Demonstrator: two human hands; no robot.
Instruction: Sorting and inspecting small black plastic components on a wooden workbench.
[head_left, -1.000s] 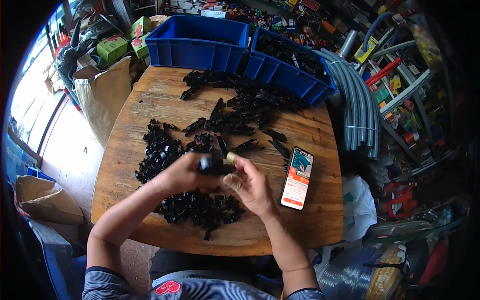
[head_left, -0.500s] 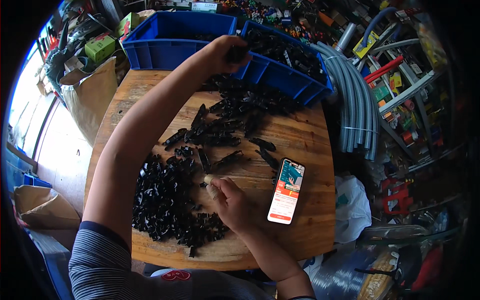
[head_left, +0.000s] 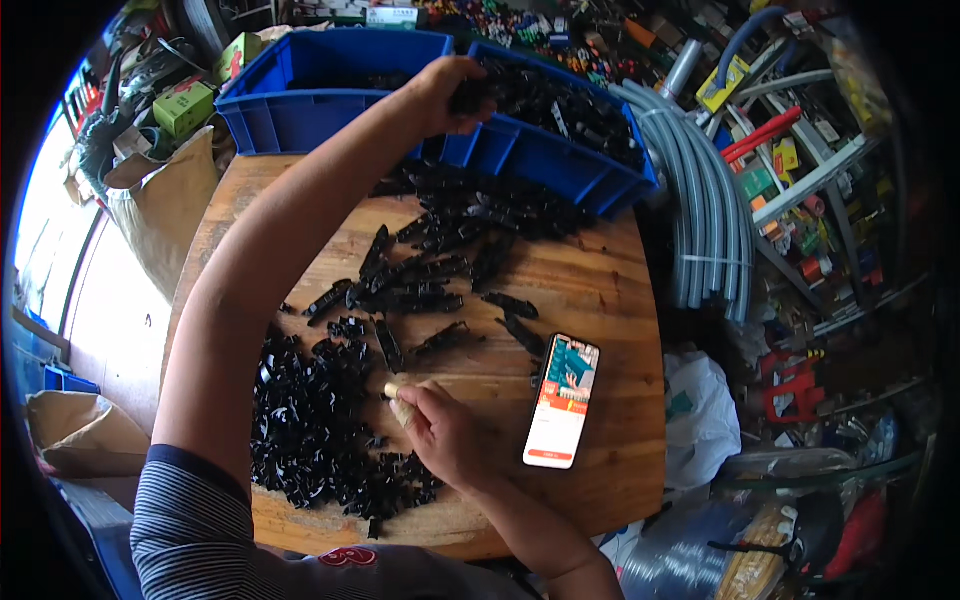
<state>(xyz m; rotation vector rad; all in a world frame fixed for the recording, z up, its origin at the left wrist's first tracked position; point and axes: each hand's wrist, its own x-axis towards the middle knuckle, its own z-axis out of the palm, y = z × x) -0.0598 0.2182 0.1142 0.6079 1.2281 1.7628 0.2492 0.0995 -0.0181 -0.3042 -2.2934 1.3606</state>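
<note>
Gripping a black clip (head_left: 478, 93) lying crosswise, left hand (head_left: 447, 92); right hand (head_left: 440, 432) pinches an upward-left-pointing tool (head_left: 397, 398).

daylight from left, sharp centre, fisheye-bent edges.

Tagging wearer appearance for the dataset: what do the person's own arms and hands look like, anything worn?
Both hands are bare: no gloves, rings or watch visible on the left hand or the right hand. Both forearms are uncovered. The left upper arm has a short sleeve in dark blue-grey with thin pale stripes. No sleeve shows on the right arm.
</note>
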